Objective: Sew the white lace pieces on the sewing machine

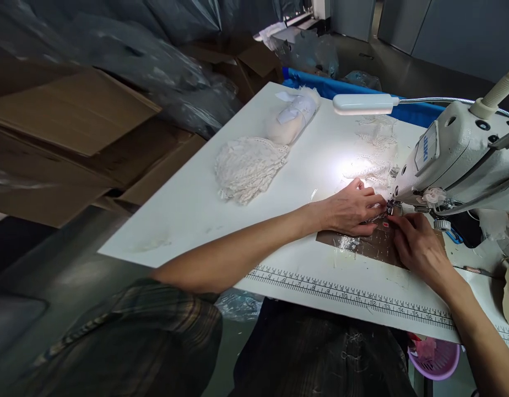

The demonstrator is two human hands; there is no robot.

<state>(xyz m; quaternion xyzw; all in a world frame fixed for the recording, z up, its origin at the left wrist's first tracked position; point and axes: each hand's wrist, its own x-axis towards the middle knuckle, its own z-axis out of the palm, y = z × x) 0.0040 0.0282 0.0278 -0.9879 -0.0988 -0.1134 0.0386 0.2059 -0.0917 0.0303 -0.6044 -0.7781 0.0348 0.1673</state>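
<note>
White table [188,231], spanning the work area and bearing a sewing machine [456,154] at right. A gathered lace bundle [252,168] lies well to the machine's left. The loose white lace [376,146] lies on the table beside the machine head, beyond the left hand [353,209]. This hand, fingers bent, and the right hand [423,245], fingertips forward, flank the presser foot [390,207]; whether either grips lace cannot be told.

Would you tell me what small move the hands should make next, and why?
Perhaps guide the white lace slightly past the presser foot, slowly: the left hand is at the lace, and the right hand is close beside the foot.
</note>
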